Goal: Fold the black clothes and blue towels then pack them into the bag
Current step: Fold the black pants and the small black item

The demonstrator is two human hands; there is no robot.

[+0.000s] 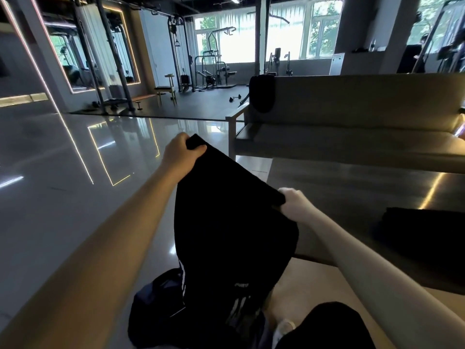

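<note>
both hands hold a black garment (226,222) up by its top edge: the left hand (181,153) pinches one corner, the right hand (293,201) grips the other. the cloth hangs down over a dark bag (153,298) on the glossy floor (63,172). a folded black pile (422,235) lies on the dark table (352,187), a sofa (352,122) behind.

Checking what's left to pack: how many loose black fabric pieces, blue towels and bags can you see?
Black fabric pieces: 3 (striped black garment held up by left hand and right hand; folded black stack on dark table; black cloth draped over beige sofa)
Blue towels: 0 in view
Dark blue bag: 1, on the floor
Total: 4
</note>
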